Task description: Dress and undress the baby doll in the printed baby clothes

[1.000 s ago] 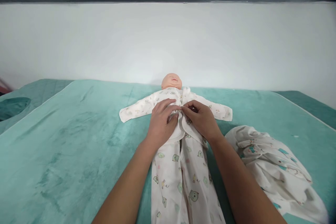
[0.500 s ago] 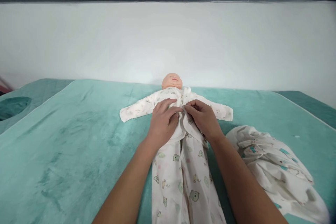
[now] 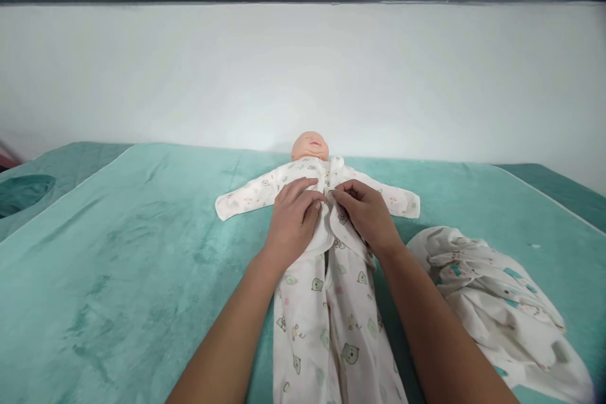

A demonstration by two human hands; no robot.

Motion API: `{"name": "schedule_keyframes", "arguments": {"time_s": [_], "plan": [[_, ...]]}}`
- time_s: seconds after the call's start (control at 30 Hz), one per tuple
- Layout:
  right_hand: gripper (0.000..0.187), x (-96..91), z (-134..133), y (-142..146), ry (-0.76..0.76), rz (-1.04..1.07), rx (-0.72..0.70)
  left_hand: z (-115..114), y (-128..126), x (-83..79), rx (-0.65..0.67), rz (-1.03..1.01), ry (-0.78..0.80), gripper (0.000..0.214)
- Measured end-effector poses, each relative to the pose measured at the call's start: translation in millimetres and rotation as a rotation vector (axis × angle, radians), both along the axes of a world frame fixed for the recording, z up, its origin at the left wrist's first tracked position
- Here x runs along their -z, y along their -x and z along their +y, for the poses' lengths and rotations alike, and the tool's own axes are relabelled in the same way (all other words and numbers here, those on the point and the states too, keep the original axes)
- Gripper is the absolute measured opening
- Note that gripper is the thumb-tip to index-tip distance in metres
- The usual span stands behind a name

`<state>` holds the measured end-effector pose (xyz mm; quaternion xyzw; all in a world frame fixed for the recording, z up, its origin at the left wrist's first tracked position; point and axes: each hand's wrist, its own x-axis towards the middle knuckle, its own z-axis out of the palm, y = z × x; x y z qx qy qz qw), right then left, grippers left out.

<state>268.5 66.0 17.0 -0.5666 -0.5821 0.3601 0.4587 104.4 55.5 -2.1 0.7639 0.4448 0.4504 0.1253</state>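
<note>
The white printed top point(image 3: 322, 235) lies on the doll point(image 3: 310, 146), directly beneath both hands. The right hand point(image 3: 365, 209) pinches its front edge; whether the left hand's point(image 3: 292, 218) bent fingers grip cloth, I can't tell.

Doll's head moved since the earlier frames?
No: the doll's head shows no visible shift in any direction against the white wall behind it.

Teal bedding point(image 3: 142, 278) carries a doll point(image 3: 310, 147) and cloth point(image 3: 504, 303).
</note>
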Motion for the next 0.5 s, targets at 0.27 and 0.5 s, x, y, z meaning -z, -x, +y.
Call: {"name": "schedule_keyframes", "arguments": {"time_s": [0.27,0.5], "plan": [[0.020,-0.1,-0.3,0.6,0.007,0.006,0.007,0.3,0.2,-0.9,-0.012,-0.052,0.029,0.016],[0.018,0.3,0.1,-0.2,-0.026,-0.006,0.003,-2.9,-4.4,-1.9,-0.048,0.044,0.065,0.025]]}}
